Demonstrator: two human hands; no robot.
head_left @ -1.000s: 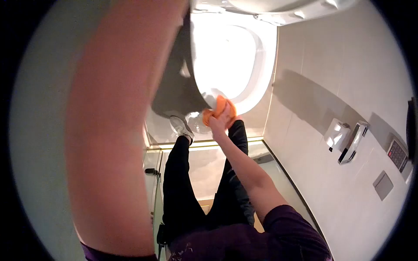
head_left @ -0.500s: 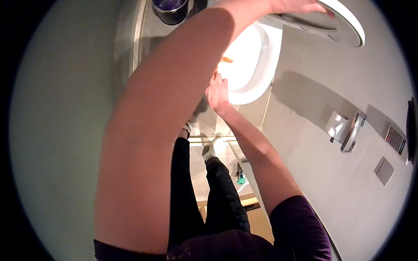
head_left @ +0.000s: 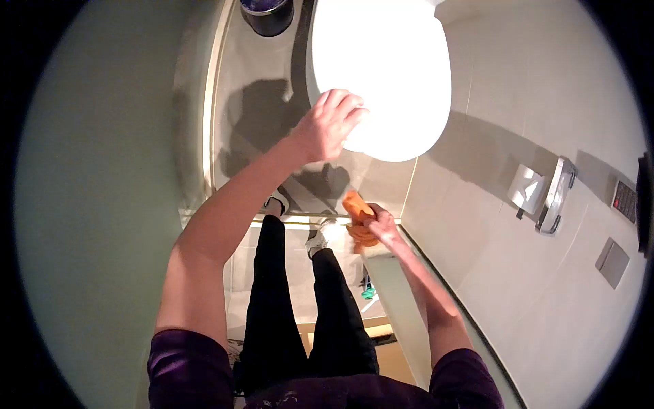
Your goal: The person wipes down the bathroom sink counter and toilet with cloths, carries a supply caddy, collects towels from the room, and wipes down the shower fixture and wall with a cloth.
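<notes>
The white toilet lid (head_left: 385, 75) is down over the bowl, brightly lit and washed out. My left hand (head_left: 328, 126) is at its near left edge, fingers loosely bent and a little apart, with nothing in them. Whether the fingertips touch the lid I cannot tell. An orange cloth (head_left: 357, 208) hangs crumpled from my right hand (head_left: 383, 226), which is closed around it. That hand is in front of the toilet, low and to the right, apart from the lid.
A dark bin (head_left: 270, 19) with a purple liner stands left of the toilet. On the right wall are a toilet paper roll (head_left: 526, 189), a metal holder (head_left: 557, 196), a keypad panel (head_left: 624, 202) and a square plate (head_left: 612, 262). A glass panel (head_left: 402, 307) stands beside my right arm.
The lid, raised under my left hand before, is now down. My left hand has come back toward me. My right hand has drawn the orange cloth away from the bowl, toward me.
</notes>
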